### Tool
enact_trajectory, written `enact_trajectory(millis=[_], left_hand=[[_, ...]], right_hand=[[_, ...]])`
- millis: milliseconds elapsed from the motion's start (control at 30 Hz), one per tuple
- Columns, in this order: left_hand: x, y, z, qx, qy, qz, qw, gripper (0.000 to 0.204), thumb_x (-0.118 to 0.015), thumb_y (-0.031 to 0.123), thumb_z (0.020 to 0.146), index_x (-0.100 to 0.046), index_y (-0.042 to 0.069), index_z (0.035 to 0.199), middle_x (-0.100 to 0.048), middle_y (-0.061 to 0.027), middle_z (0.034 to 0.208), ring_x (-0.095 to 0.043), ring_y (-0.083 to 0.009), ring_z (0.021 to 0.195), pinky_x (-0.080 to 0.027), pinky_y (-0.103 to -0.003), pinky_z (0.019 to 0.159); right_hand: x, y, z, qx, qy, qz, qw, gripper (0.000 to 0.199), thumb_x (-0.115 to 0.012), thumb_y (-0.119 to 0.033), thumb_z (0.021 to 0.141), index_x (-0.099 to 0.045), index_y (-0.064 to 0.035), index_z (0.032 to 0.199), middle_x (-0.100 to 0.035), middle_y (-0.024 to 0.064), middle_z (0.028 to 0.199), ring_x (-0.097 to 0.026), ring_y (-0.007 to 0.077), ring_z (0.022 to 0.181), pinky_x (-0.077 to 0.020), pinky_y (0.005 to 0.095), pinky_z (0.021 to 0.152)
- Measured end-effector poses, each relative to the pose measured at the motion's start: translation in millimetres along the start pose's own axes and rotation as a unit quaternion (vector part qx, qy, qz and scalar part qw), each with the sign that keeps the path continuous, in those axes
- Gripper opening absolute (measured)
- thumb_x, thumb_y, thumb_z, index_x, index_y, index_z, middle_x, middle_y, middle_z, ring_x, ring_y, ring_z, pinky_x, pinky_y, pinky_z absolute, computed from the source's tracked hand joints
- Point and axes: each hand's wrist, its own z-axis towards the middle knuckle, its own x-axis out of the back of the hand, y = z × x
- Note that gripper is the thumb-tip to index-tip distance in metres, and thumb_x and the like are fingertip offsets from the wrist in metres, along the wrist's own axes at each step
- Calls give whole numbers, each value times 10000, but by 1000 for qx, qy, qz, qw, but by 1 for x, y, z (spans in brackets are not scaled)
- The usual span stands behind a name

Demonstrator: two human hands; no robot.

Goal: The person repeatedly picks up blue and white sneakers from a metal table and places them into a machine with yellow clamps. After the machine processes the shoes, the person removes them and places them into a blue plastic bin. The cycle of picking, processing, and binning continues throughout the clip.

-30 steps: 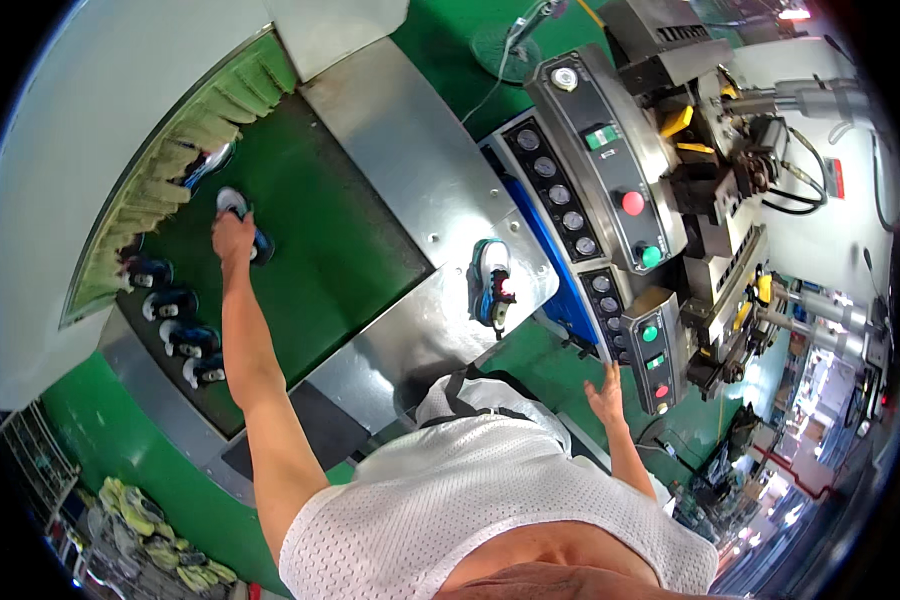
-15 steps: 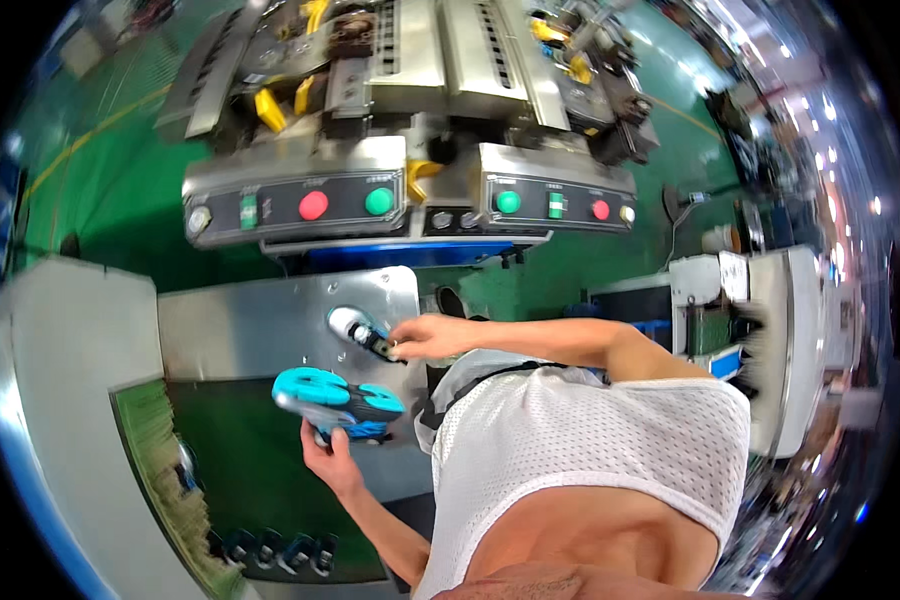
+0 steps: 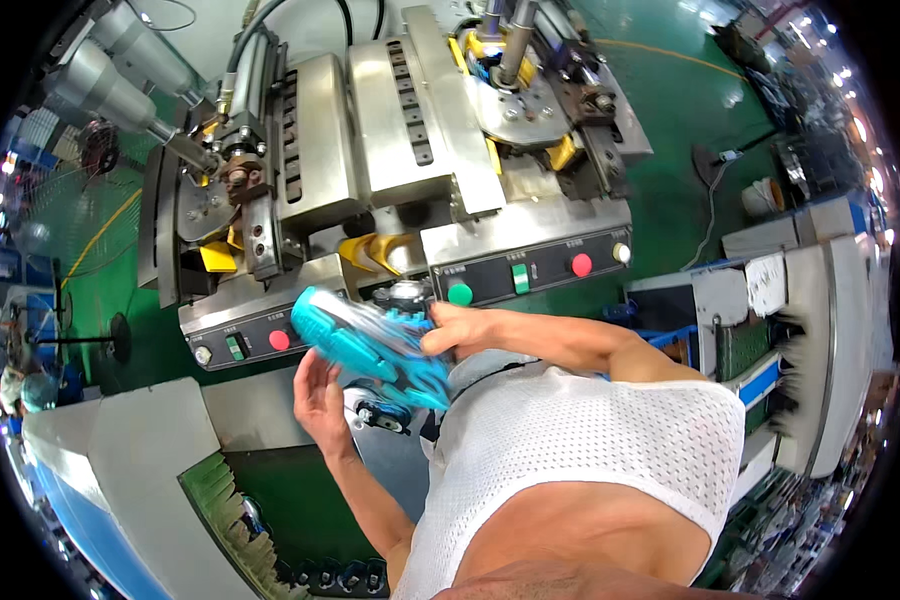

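Bright turquoise shoe upper with black trim [image 3: 375,345] is held in the air just below the grey metal control panel with red and green buttons [image 3: 530,268], long axis slanting down to the right. Right hand [image 3: 457,330] grips its right end, fingers closed. Left hand [image 3: 318,395] is open-palmed just beneath its left end; contact unclear.

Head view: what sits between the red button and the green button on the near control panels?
In the head view, the turquoise shoe lies between the red button and the green button, held by the right hand, left hand open under it.
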Motion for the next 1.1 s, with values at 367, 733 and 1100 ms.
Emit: enact_trajectory(millis=[367,733,1100], left_hand=[[-9,-35,-7,80,19,125,989,348,-537,-26,960,-500,-36,1306,-585,-160,1274,-607,-240,1145,-520,-342,943],[42,-49,-44,139,121,130,974,318,-521,5,973,-499,-63,1284,-583,-179,1252,-619,-240,1123,-536,-307,891],[41,-50,-14,80,61,179,979,364,-537,11,975,-500,-25,1335,-601,-141,1268,-606,-209,1131,-510,-310,943]], right_hand=[[24,-26,-18,125,69,6,990,836,-746,-383,817,-362,6,1450,-551,204,1341,-571,298,1225,-494,429,1013],[9,5,-19,122,99,17,987,697,-714,-316,859,-418,10,1400,-596,179,1271,-619,248,1126,-524,391,959],[-11,-10,-20,148,125,38,980,550,-739,-247,859,-525,6,1298,-647,113,1183,-660,184,1008,-556,355,884]])
